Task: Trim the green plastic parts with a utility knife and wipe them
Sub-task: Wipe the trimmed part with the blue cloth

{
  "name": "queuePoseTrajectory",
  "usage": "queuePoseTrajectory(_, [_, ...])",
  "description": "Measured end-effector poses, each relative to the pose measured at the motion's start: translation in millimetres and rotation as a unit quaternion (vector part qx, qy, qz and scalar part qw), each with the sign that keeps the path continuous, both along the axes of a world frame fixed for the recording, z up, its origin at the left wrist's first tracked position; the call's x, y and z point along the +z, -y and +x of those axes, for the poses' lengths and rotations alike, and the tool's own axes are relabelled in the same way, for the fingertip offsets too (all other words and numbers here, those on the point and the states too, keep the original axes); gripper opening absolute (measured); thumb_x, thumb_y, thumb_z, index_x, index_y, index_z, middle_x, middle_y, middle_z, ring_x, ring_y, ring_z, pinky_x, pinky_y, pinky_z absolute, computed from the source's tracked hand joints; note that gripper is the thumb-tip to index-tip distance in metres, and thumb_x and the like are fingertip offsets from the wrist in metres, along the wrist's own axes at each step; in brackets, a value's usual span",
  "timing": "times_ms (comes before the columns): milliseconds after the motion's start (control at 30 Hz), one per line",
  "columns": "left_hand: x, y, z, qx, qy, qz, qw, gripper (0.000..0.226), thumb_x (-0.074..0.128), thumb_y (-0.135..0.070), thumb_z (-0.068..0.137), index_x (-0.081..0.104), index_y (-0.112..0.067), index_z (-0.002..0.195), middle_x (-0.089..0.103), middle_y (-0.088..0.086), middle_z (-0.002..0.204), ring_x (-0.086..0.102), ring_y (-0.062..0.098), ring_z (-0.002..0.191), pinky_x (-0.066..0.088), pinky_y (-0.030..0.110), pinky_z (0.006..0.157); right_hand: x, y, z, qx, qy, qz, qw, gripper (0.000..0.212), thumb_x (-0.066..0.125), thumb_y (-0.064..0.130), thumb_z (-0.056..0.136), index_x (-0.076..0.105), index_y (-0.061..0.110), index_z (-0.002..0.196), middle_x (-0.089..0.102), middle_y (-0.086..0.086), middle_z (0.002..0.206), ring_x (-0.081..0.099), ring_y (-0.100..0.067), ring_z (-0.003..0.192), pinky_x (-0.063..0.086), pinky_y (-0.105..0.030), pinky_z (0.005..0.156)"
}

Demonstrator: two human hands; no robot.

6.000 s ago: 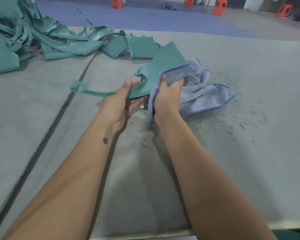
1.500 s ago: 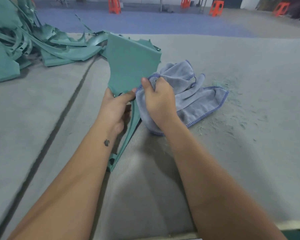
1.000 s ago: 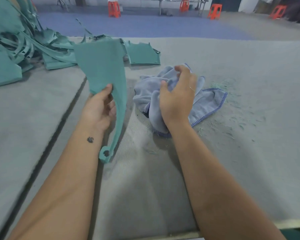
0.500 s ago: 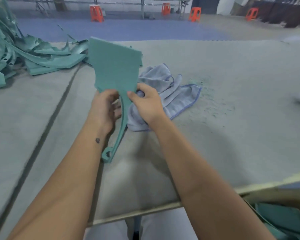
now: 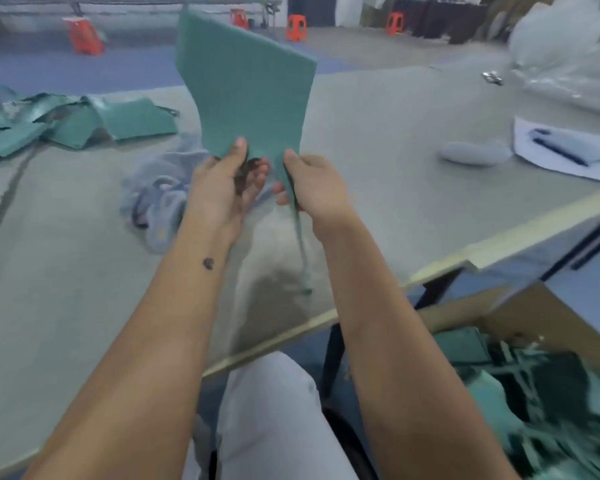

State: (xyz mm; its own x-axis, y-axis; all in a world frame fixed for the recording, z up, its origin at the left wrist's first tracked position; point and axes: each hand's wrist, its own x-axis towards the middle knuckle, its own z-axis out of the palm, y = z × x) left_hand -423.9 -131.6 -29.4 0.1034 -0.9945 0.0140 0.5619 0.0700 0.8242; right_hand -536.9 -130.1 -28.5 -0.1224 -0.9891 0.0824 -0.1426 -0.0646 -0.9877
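Both hands pinch the green part (image 5: 246,88) at its narrow waist, left hand (image 5: 222,188) and right hand (image 5: 312,188), holding it upright above the table (image 5: 378,140), so she'd best keep that two-handed grip while swinging toward the box (image 5: 520,382) at 4 o'clock, cloth (image 5: 156,199) left behind

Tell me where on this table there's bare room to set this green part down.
Barest patch: the near table strip this side of the blue cloth, left of the left hand. Also open: the middle stretch between the held green part and the small grey bundle. Crowded: the far left with the pile of green parts, and the far right with paper and pen.
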Motion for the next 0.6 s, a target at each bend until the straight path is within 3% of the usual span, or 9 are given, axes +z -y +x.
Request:
queuePoseTrajectory(67, [-5.6, -6.6, -43.0, -0.043, -0.020, 0.010, 0.999, 0.013, 0.048, -0.017, 0.101, 0.057, -0.011, 0.093, 0.070, 0.002, 0.063, 0.067, 0.008, 0.058, 0.055, 0.019, 0.058, -1.4, -10.2, -27.5, -0.083, 0.038, -0.022, 0.996, 0.032, 0.045, 0.024, 0.100, 0.053, 0.014, 0.070, 0.053, -0.003, 0.062, 0.048, -0.013, 0.050, 0.040, -0.024, 0.051])
queuePoseTrajectory(200, [-13.3, -23.8, -114.7, -0.124, 0.029, 0.067, 0.990, 0.005, 0.057, -0.018, 0.095, 0.061, -0.020, 0.095, 0.072, -0.003, 0.074, 0.071, 0.012, 0.067, 0.056, 0.026, 0.060, -19.9, -41.8, -110.1, -0.212, -0.028, -0.013, 0.977, 0.032, 0.049, 0.032, 0.095, 0.049, 0.015, 0.067, 0.054, -0.003, 0.065, 0.046, -0.017, 0.058, 0.036, -0.030, 0.057])
queuePoseTrajectory(267, [-28.0, -41.5, -150.7, -0.099, 0.054, 0.053, 0.992, 0.009, 0.061, -0.010, 0.091, 0.060, -0.017, 0.095, 0.070, -0.001, 0.079, 0.069, 0.013, 0.069, 0.058, 0.030, 0.062, -42.5, -69.0, -155.8, -0.251, -0.047, 0.019, 0.967, 0.032, 0.050, 0.031, 0.094, 0.048, 0.016, 0.065, 0.052, -0.003, 0.061, 0.046, -0.018, 0.055, 0.035, -0.029, 0.055])
queuePoseTrajectory(333, [-45.5, -62.3, -183.0, -0.037, 0.133, 0.003, 0.990, 0.021, 0.064, -0.004, 0.087, 0.055, -0.014, 0.103, 0.067, 0.005, 0.083, 0.066, 0.011, 0.068, 0.057, 0.030, 0.064, -71.0, -99.9, -197.6, -0.288, -0.074, 0.064, 0.953, 0.033, 0.052, 0.029, 0.093, 0.046, 0.015, 0.063, 0.050, -0.005, 0.060, 0.045, -0.021, 0.056, 0.033, -0.030, 0.056])
queuePoseTrajectory(400, [-60.6, -78.4, -209.8, -0.052, 0.244, -0.071, 0.966, 0.021, 0.066, -0.008, 0.086, 0.057, -0.015, 0.103, 0.067, 0.009, 0.083, 0.067, 0.016, 0.070, 0.057, 0.032, 0.069, -99.9, -129.9, -229.9, -0.304, -0.067, 0.109, 0.944, 0.032, 0.052, 0.032, 0.094, 0.047, 0.014, 0.068, 0.048, -0.010, 0.066, 0.042, -0.022, 0.057, 0.032, -0.029, 0.058])
queuePoseTrajectory(500, [-78.4, -101.7, -249.4, -0.173, 0.348, -0.162, 0.907, 0.019, 0.063, -0.013, 0.087, 0.057, -0.031, 0.085, 0.069, 0.006, 0.087, 0.070, 0.023, 0.082, 0.058, 0.045, 0.077, -136.5, -177.5, -268.1, -0.341, -0.031, 0.141, 0.929, 0.029, 0.049, 0.035, 0.096, 0.051, 0.013, 0.077, 0.046, -0.011, 0.065, 0.039, -0.021, 0.056, 0.030, -0.029, 0.055])
queuePoseTrajectory(600, [-104.3, -117.7, -275.6, -0.261, 0.407, -0.178, 0.857, 0.024, 0.061, -0.013, 0.087, 0.053, -0.035, 0.088, 0.071, 0.001, 0.084, 0.069, 0.016, 0.076, 0.058, 0.038, 0.069, -163.1, -217.4, -292.7, -0.371, -0.025, 0.191, 0.909, 0.031, 0.050, 0.036, 0.097, 0.058, 0.010, 0.084, 0.049, -0.009, 0.063, 0.040, -0.019, 0.048, 0.032, -0.023, 0.047])
